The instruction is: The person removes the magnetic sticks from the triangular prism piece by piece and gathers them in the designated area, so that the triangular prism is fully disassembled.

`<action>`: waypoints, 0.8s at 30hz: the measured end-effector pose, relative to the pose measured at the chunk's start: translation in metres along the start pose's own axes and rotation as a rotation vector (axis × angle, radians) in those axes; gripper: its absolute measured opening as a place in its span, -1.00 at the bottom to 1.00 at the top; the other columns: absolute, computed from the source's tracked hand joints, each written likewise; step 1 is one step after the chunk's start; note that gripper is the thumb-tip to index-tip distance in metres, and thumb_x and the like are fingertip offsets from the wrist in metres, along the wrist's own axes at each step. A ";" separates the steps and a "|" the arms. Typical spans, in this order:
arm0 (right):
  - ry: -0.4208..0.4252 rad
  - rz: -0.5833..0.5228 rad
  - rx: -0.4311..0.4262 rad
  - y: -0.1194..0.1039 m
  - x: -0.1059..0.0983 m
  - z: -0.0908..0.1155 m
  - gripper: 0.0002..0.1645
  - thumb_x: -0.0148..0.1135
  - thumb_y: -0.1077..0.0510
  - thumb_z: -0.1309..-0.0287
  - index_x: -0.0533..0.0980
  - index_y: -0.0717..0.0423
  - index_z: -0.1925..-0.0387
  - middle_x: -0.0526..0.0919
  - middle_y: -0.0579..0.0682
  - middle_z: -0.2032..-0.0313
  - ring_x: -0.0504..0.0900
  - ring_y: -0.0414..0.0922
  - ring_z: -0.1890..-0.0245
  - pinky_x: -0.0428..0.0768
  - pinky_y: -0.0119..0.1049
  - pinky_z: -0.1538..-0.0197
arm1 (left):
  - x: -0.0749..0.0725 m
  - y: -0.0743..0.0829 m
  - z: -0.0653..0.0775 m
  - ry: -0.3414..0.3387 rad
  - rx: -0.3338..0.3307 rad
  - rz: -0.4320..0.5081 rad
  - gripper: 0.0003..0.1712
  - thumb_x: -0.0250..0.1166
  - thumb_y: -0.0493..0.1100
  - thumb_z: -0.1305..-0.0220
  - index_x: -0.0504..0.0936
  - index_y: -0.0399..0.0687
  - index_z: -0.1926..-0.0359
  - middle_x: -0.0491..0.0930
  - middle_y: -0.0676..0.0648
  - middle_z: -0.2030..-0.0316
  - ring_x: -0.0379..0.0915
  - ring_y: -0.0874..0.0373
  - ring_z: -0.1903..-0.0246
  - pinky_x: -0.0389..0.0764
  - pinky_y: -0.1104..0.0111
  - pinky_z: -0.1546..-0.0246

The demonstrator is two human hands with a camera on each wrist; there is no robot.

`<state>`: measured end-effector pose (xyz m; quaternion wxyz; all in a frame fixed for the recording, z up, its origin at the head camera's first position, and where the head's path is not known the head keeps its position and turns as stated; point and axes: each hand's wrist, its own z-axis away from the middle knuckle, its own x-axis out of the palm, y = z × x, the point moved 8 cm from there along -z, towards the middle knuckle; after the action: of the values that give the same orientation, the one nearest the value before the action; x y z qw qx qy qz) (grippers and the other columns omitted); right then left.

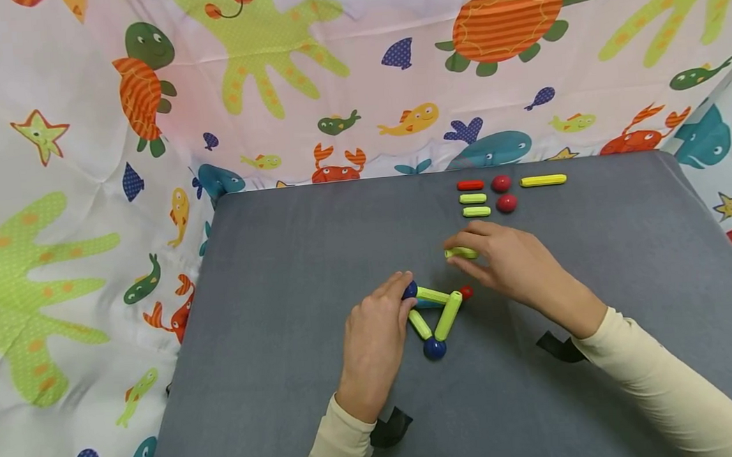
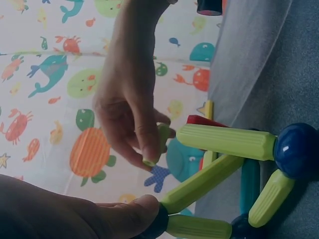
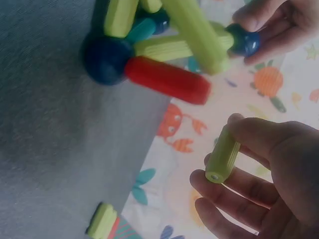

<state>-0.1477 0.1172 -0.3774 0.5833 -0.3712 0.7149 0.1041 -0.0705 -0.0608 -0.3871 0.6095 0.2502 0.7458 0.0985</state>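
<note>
My left hand (image 1: 375, 336) pinches a dark blue ball (image 3: 244, 40) at an upper corner of a small frame of magnetic rods and balls. Yellow-green rods (image 1: 449, 316) join blue balls in this frame, and one of them slants upward with a bare end. Low on the structure are a teal rod (image 2: 250, 186) and a red rod (image 3: 167, 82), the red one fixed to a blue ball (image 3: 107, 59). Up and to the right of it, my right hand (image 1: 522, 261) holds a short yellow-green rod (image 3: 223, 154) between thumb and fingers, apart from the frame.
Toward the back of the grey table (image 1: 280, 262) lie a short red rod (image 1: 470, 185), short yellow-green rods (image 1: 472, 198), red balls (image 1: 506, 203) and a longer yellow rod (image 1: 543, 180). A printed curtain (image 1: 331, 70) with sea animals hangs behind and at the sides.
</note>
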 end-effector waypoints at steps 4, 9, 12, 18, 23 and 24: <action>-0.024 0.001 0.034 0.012 0.005 0.001 -0.67 0.55 -0.03 -0.27 0.76 -0.11 -0.05 0.76 -0.08 0.09 0.74 -0.15 0.27 0.72 -0.20 0.35 | 0.000 -0.002 0.000 0.006 -0.004 0.009 -0.52 0.46 -0.12 -0.39 0.70 -0.04 -0.29 0.70 -0.07 -0.23 0.79 -0.03 0.08 0.79 0.19 0.21; -0.066 -0.012 0.081 0.026 0.011 0.003 -0.62 0.55 0.03 -0.27 0.73 -0.07 -0.10 0.77 -0.03 0.01 0.76 -0.08 0.18 0.75 -0.10 0.27 | -0.001 -0.001 0.001 0.010 0.002 0.010 -0.52 0.44 -0.11 -0.40 0.70 -0.06 -0.30 0.70 -0.07 -0.22 0.80 -0.04 0.14 0.79 0.20 0.24; -0.081 -0.010 0.097 0.032 0.013 0.004 -0.60 0.56 0.08 -0.26 0.72 -0.04 -0.12 0.76 0.00 -0.04 0.77 -0.05 0.12 0.77 -0.06 0.22 | -0.001 -0.002 0.001 0.010 0.002 0.010 -0.52 0.44 -0.11 -0.41 0.69 -0.06 -0.30 0.70 -0.07 -0.23 0.80 -0.05 0.13 0.79 0.21 0.23; -0.099 0.038 0.124 0.044 0.015 0.003 -0.57 0.57 0.19 -0.22 0.71 0.05 -0.12 0.76 0.04 -0.02 0.76 -0.02 0.07 0.78 -0.02 0.15 | 0.000 -0.003 0.001 0.007 -0.001 0.023 -0.52 0.43 -0.11 -0.42 0.69 -0.06 -0.31 0.69 -0.08 -0.24 0.79 -0.06 0.10 0.79 0.20 0.22; -0.124 0.064 0.149 0.055 0.018 0.002 -0.56 0.58 0.28 -0.18 0.71 0.13 -0.11 0.76 0.10 -0.01 0.75 0.03 0.06 0.77 0.04 0.10 | 0.000 -0.003 0.001 0.001 0.002 0.033 -0.52 0.43 -0.12 -0.41 0.69 -0.06 -0.31 0.69 -0.08 -0.25 0.80 -0.05 0.13 0.79 0.21 0.24; -0.129 0.067 0.151 0.057 0.019 0.002 -0.56 0.58 0.29 -0.17 0.71 0.14 -0.10 0.76 0.11 0.00 0.74 0.04 0.06 0.77 0.04 0.11 | 0.001 -0.003 0.001 0.001 0.002 0.033 -0.52 0.43 -0.12 -0.41 0.69 -0.06 -0.31 0.69 -0.08 -0.25 0.80 -0.05 0.13 0.79 0.21 0.24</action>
<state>-0.1841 0.1506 -0.4118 0.6507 -0.2946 0.6936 0.0932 -0.0703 -0.0628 -0.3889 0.6070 0.2630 0.7421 0.1079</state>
